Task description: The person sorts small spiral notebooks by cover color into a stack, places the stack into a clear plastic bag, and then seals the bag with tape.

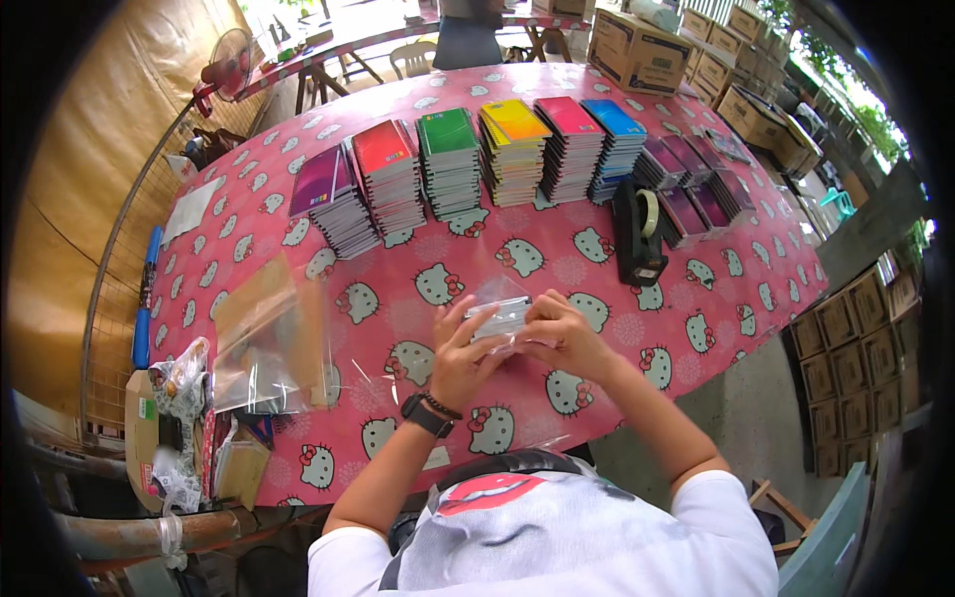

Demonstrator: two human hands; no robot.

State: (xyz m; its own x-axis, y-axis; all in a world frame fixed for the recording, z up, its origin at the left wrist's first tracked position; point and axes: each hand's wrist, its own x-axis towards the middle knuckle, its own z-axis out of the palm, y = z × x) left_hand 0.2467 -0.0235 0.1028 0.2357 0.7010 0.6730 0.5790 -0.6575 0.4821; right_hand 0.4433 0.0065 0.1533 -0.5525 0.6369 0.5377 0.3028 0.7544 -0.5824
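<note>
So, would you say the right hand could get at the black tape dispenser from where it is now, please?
Probably yes. The tape dispenser stands just beyond and to the right of the right hand, with only bare tablecloth between them. But that hand, with the left hand, is holding a clear plastic packet.

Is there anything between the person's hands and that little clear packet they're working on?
Nothing visible. The left hand and right hand both already grip the clear packet from either side, above the pink tablecloth.

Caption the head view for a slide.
Both hands, left hand and right hand, grip a clear plastic sleeve before stacked colourful notebooks.
</note>
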